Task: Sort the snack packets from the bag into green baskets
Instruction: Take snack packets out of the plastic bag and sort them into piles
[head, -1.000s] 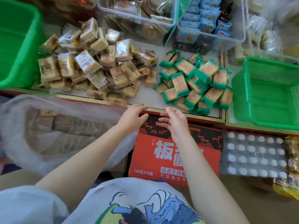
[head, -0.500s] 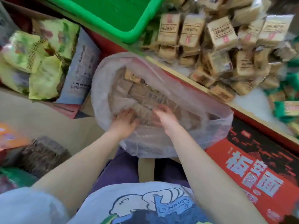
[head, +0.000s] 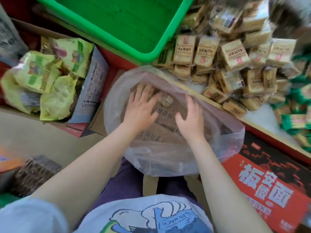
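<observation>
Hands, left hand (head: pixel 140 106) and right hand (head: pixel 191 117), reach flat-fingered into the bag (head: pixel 168 153), gripping nothing; probably best to scoop brown packets (head: pixel 165 100) together.

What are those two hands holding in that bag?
Nothing yet, as far as shows: left hand and right hand lie spread on packets inside the bag.

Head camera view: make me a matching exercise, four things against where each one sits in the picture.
Things:
1. green plastic basket
2. translucent plastic bag
3. red printed carton
4. yellow-green snack bags

Places:
A. lower right
B. left, inside a cardboard box
C. top centre
D. centre, both hands in it

Pairs: 1-C, 2-D, 3-A, 4-B
</observation>
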Demonstrator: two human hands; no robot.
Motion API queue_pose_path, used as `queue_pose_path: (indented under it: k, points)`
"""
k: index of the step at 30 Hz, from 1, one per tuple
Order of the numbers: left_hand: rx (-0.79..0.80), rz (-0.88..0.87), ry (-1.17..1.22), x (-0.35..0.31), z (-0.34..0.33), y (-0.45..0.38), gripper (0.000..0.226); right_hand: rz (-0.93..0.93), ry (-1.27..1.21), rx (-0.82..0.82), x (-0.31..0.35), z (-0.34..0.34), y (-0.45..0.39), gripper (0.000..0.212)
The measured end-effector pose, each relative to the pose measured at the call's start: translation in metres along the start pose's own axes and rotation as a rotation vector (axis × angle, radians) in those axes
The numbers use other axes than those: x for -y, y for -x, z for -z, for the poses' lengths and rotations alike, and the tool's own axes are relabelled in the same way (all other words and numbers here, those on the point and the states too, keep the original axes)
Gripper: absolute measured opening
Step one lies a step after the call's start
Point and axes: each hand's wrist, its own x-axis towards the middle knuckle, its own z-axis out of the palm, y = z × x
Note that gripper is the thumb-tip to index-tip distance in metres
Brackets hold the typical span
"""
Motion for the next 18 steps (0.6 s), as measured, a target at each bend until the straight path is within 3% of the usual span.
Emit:
queue_pose_path:
  k: [4, 9, 12, 14, 18]
  points:
    - [0.079, -0.036, -0.132, -0.005, 0.006, -0.03, 0.072, -0.007, 0.127, 0.177, -0.001, -0.005, -0.02, 0.077]
    - [0.056, -0.044, -0.117, -0.001, 0.003, -0.028, 0.075, -0.138, -0.207, 0.314, 0.003, -0.018, -0.037, 0.073]
    - [-0.053, 0.004, -0.122, 0.01, -0.004, -0.019, 0.073, -0.166, -0.311, 0.395, 0.007, -0.027, -0.045, 0.09]
    - [-0.036, 0.049, -0.117, 0.02, -0.008, -0.016, 0.071, -0.185, -0.294, 0.435, 0.006, -0.032, -0.051, 0.104]
    - [0.048, 0.064, -0.076, 0.035, -0.009, -0.019, 0.079, -0.101, -0.159, 0.589, 0.002, -0.032, -0.057, 0.103]
